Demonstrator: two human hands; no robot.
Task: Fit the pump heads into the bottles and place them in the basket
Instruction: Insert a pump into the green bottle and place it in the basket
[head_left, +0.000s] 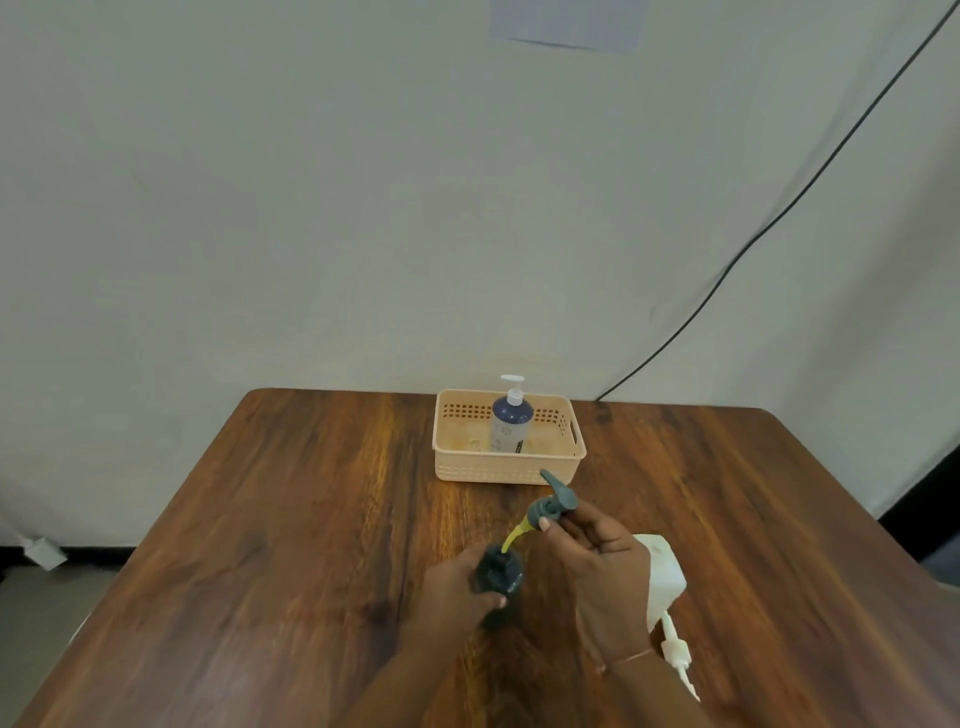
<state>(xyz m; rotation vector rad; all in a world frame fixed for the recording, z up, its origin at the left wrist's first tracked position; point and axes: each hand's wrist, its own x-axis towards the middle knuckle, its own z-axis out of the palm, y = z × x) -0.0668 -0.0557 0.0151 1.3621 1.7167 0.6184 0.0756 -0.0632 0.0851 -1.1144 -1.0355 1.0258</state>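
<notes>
My left hand grips a dark bottle that stands upright on the wooden table. My right hand holds a grey pump head tilted above and to the right of the bottle. The pump's yellowish tube reaches down into the bottle's neck. A peach basket stands at the back of the table with a blue bottle upright in it, white pump fitted. A white bottle stands just right of my right hand, and a white pump head lies in front of it.
The table's far edge meets a pale wall just behind the basket. A black cable runs down the wall at the right. Floor shows past the table's left edge.
</notes>
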